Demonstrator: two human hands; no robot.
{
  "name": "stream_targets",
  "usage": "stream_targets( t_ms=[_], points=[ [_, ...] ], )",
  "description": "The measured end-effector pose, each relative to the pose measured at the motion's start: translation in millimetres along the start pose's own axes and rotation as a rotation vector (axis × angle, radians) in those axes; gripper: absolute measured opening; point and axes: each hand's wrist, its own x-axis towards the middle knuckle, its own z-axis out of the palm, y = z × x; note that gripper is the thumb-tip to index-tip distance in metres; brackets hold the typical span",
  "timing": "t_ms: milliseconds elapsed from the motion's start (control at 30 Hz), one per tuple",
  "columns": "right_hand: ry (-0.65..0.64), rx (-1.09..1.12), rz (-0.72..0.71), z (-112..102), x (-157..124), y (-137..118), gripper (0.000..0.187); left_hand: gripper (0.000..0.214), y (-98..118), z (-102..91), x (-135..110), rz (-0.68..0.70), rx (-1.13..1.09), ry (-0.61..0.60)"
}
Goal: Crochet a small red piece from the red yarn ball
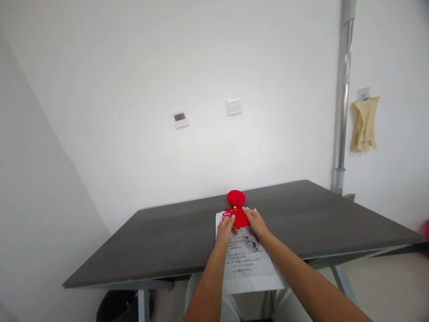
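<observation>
A red fabric piece (236, 206) made of two rounded lobes joined by a small yellow clasp lies at the far end of a printed paper sheet (248, 264). Loose red thread spreads from it on the left. My left hand (227, 224) rests on the sheet with its fingertips on that thread and the lower lobe's left edge, fingers curled. My right hand (255, 221) lies on the lobe's right edge, fingers pressed together against it. Both forearms reach forward from the bottom of the view.
The sheet hangs over the near edge of a dark grey table (161, 241). A white wall with two small panels stands behind. A metal pipe (342, 112) and yellow gloves (363, 124) are at the right. A black bin (120, 306) sits under the table.
</observation>
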Motion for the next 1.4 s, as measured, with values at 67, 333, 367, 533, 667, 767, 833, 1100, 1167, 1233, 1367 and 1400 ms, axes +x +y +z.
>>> stream_targets(
  t_ms=[67,333,367,533,667,767,833,1100,1167,1233,1367,1400],
  points=[
    [0.023,0.018,0.001,0.0,0.4,2.0,0.055,0.056,2.6,0.6,-1.3,-0.02,0.002,-0.012],
    [-0.008,0.042,0.036,2.4,-5.0,-5.0,0.056,0.052,-0.1,-1.6,-1.4,-0.022,-0.001,-0.015],
    [-0.019,0.032,0.039,2.7,-5.4,-6.1,0.056,0.052,-1.1,-1.6,-0.8,-0.022,-0.006,-0.01],
    [-0.04,-0.026,0.036,3.0,-4.4,-6.2,0.056,0.055,-3.5,-0.4,1.4,-0.042,-0.022,-0.012],
    [-0.03,-0.052,0.032,2.8,-2.9,-3.7,0.056,0.059,-3.5,-0.1,1.3,-0.055,0.002,-0.009],
    [-0.025,-0.043,0.028,2.8,-3.1,-3.2,0.056,0.059,-3.2,-0.7,1.3,-0.042,0.026,0.007],
    [-0.026,-0.02,0.023,2.9,-3.6,-3.5,0.055,0.058,-3.0,-0.9,1.5,-0.048,0.041,0.016],
    [-0.032,-0.027,0.041,2.4,-3.5,-3.8,0.054,0.058,-1.5,0.1,0.8,-0.051,0.045,0.03],
    [-0.018,-0.046,0.029,2.4,-3.1,-3.2,0.053,0.058,-0.7,0.4,0.4,-0.058,0.046,0.021],
    [0.002,-0.037,-0.003,2.7,-2.7,-2.8,0.052,0.058,-0.1,0.9,0.1,-0.067,0.048,0.02],
    [0.003,-0.003,-0.024,4.0,-2.8,-4.1,0.051,0.057,0.2,1.1,-0.6,-0.07,0.055,0.026],
    [-0.021,-0.001,-0.019,4.4,-3.2,-4.9,0.051,0.058,0.1,0.7,-0.8,-0.061,0.053,0.029]
  ],
)
